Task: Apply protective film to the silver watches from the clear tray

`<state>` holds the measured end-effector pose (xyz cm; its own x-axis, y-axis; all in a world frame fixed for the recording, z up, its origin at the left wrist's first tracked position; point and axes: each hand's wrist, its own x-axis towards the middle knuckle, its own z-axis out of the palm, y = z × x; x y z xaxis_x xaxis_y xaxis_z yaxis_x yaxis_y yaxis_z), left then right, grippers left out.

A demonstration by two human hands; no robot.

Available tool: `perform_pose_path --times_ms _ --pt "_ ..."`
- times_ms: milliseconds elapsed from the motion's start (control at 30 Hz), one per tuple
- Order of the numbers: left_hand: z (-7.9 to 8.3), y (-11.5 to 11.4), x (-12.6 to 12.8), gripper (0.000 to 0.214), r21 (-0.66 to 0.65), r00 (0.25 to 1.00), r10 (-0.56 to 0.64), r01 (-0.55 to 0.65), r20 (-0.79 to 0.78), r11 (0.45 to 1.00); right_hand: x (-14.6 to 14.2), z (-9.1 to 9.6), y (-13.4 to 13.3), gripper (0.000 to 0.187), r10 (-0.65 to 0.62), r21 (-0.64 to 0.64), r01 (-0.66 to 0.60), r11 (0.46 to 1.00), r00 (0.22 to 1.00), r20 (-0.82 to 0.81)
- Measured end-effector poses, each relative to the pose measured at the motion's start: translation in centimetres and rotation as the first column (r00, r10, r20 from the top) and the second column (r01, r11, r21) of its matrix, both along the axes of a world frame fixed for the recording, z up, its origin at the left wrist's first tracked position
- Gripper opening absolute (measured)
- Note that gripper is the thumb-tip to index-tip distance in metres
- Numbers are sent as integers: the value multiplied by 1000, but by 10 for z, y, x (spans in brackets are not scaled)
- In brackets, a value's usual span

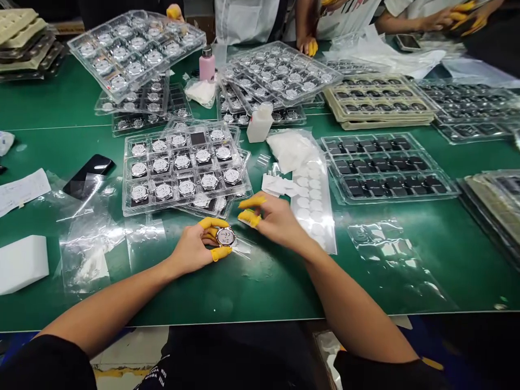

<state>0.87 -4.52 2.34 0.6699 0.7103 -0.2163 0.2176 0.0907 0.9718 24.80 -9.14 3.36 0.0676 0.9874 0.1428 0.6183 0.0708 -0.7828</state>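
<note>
My left hand (pixel 199 244), yellow finger cots on its fingertips, grips a round watch case (pixel 225 236) by its edge. The case shows its silver back with printed marks. Just right of it, my right hand (pixel 272 216) is raised with its yellow-tipped thumb and fingers drawn together; a thin whitish edge shows under them, too small to name. Beyond my hands lies a clear tray (pixel 184 196) of watch cases, back side up, with one pocket showing only a dark square. Beside my right hand is a sheet of round clear stickers (pixel 312 203).
A white bottle (pixel 260 123) and a pink bottle (pixel 207 64) stand behind. Trays of black pieces (pixel 385 168) lie right. At left are a phone (pixel 89 174), plastic film (pixel 91 238) and a white block (pixel 22 264). Co-workers' hands (pixel 450 19) show across the table.
</note>
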Motion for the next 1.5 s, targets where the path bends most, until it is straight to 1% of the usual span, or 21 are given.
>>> perform_pose_path --times_ms 33,67,133,233,300,367,433,500,567,600,700,767,867,1000,1100,1167,1267,1300,1333,1433,1500 --pt "0 0 0 52 -16 1000 13 -14 -10 1000 15 -1 4 19 -126 95 118 988 989 82" --pt "1 0 1 53 -26 1000 18 -19 -19 999 29 -3 8 18 -245 166 219 961 958 151" --pt "1 0 1 53 -32 1000 18 -19 -24 999 53 -11 15 19 -359 203 316 927 904 230" --pt "2 1 2 53 -31 1000 13 -14 -22 999 69 -25 21 15 -381 127 359 925 869 317" --pt "2 1 2 53 -34 1000 16 -17 -24 999 69 -25 20 12 -371 103 360 927 846 382" --pt "2 1 2 52 -44 999 21 -22 -25 999 64 -15 16 10 -380 140 354 925 835 399" --pt "2 0 3 54 -62 999 25 -26 -21 998 55 0 9 12 -391 205 338 918 852 348" --pt "2 0 3 56 -80 999 35 -36 -11 996 41 14 2 16 -342 261 276 925 904 257" --pt "1 0 4 57 -95 999 50 -50 3 994 20 19 -4 17 -209 308 142 941 958 196" --pt "1 0 4 57 -102 998 57 -56 9 993 9 18 -7 16 -129 330 57 942 971 200" --pt "0 0 5 57 -120 997 69 -65 28 991 -22 8 -13 11 60 344 -178 922 942 329" --pt "-1 -1 5 58 -127 996 75 -69 42 990 -33 3 -15 13 98 327 -244 913 908 407" --pt "-4 -2 5 58 -113 995 83 -77 48 991 -36 2 -16 15 107 303 -252 919 899 424" --pt "-6 -3 5 56 -113 996 75 -69 50 991 -35 5 -15 20 190 259 -301 918 905 380" --pt "-6 -4 5 55 -111 997 56 -50 45 993 -35 6 -14 22 154 269 -264 926 917 368" --pt "-5 -4 5 55 -105 997 75 -72 28 992 -35 7 -14 20 142 266 -249 931 921 364" --pt "-5 -5 5 57 -117 995 98 -94 32 989 -37 8 -14 14 253 248 -345 905 906 339" --pt "-6 -5 5 57 -120 995 93 -88 36 989 -38 7 -14 13 261 251 -353 902 905 337" --pt "-6 -6 5 58 -118 996 86 -81 35 990 -37 7 -14 13 232 256 -328 909 911 342" --pt "-5 -6 4 58 -129 994 100 -95 38 987 -25 7 -11 12 33 273 -149 950 922 385" --pt "-5 -6 4 58 -140 990 126 -116 62 983 -9 9 -11 11 -19 248 -86 965 920 392"
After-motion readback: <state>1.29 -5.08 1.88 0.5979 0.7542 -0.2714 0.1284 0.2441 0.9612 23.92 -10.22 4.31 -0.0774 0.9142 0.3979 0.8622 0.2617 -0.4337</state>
